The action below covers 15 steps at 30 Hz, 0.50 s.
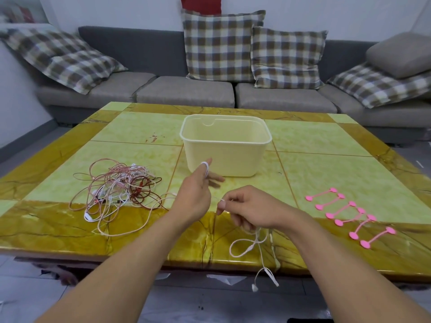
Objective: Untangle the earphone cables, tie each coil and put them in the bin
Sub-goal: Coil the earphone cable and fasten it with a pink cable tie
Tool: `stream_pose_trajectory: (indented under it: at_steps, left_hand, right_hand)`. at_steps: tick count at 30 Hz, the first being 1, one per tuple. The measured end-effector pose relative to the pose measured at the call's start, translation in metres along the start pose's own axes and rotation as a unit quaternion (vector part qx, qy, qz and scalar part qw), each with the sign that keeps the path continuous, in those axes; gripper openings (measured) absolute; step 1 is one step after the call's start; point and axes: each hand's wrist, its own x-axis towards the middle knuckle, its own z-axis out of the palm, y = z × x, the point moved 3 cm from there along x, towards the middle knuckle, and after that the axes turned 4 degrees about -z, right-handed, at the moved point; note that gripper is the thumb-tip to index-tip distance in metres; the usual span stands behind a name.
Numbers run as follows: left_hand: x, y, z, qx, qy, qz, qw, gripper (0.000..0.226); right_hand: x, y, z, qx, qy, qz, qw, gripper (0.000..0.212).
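Left hand (194, 194) has the thin white earphone cable (254, 243) looped round its index finger; right hand (247, 209) pinches it, ends dangling off the yellow marble table (326, 145).

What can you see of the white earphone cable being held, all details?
The white earphone cable is thin, pale and limp, free of the tangled pile. One end is wound round a finger of the left hand. It runs to the right hand, which pinches it. The rest hangs below that hand, looping over the table edge, with its earbud ends dangling past it.
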Motion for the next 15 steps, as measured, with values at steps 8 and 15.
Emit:
stream_pose_trajectory:
  at_steps: [8, 15]
  left_hand:
    - [-0.008, 0.0, 0.0, -0.061, -0.194, -0.125, 0.971, 0.053]
    - [-0.02, 0.034, 0.01, -0.366, -0.309, -0.177, 0.86, 0.038]
  right_hand:
    - [-0.011, 0.01, -0.037, 0.035, 0.239, -0.027, 0.97, 0.018]
    - [-0.007, 0.014, -0.038, 0.095, 0.314, -0.045, 0.944, 0.012]
